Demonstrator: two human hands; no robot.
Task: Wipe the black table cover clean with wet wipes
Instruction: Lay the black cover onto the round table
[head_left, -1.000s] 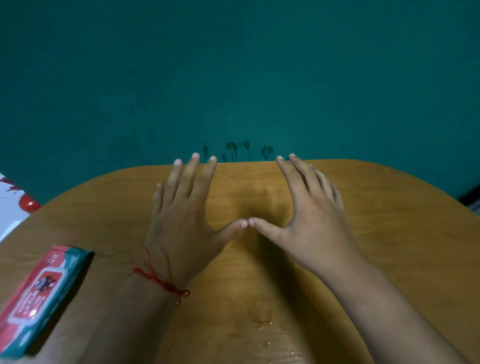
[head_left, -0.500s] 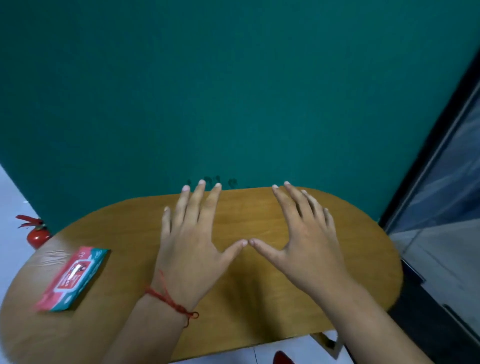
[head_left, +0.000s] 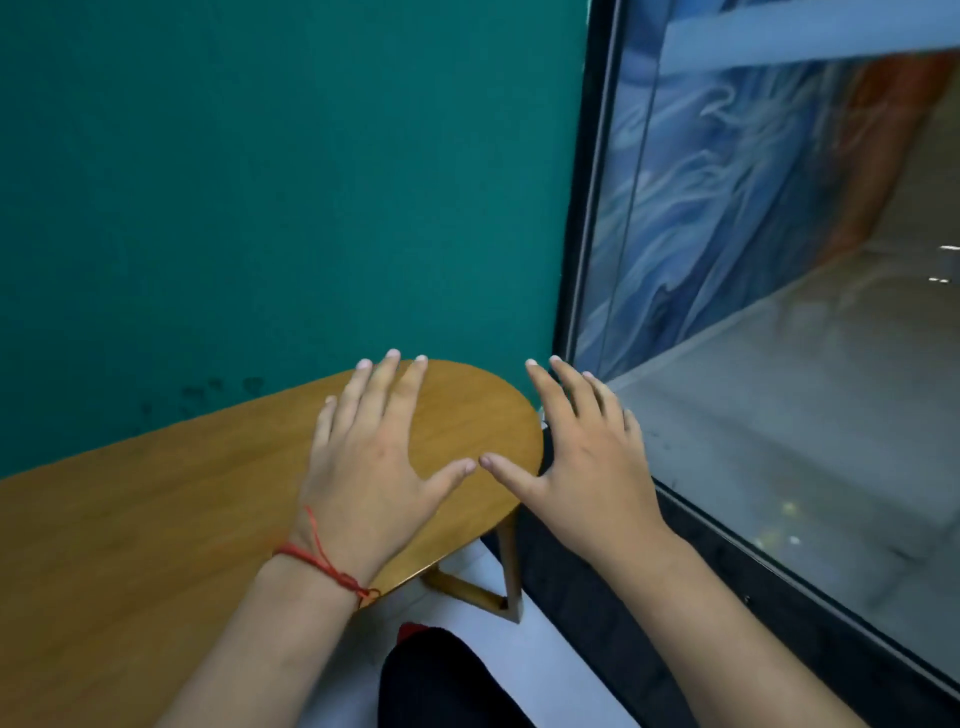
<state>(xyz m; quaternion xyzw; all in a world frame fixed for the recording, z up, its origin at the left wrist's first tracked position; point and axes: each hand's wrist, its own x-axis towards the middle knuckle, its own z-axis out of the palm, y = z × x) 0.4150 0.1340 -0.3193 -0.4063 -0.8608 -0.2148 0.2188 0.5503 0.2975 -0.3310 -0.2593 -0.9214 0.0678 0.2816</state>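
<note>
Left hand (head_left: 374, 467) over the worktop (head_left: 156, 545), right hand (head_left: 592, 467) just past its end — both are spread wide, empty. Wet wipes, unseen, are likely soft — best pinched by a corner.

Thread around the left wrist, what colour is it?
The thread is red, clearest in the head view.

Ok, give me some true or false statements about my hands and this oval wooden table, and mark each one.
The left hand and right hand are spread open, holding nothing. True.
The thin red string bracelet is on the right wrist. False: it is on the left wrist.
The right hand lies flat on the oval wooden table. False: it is past the table's rounded end, before the glass panel.
The wall behind the table is teal. True.
</note>
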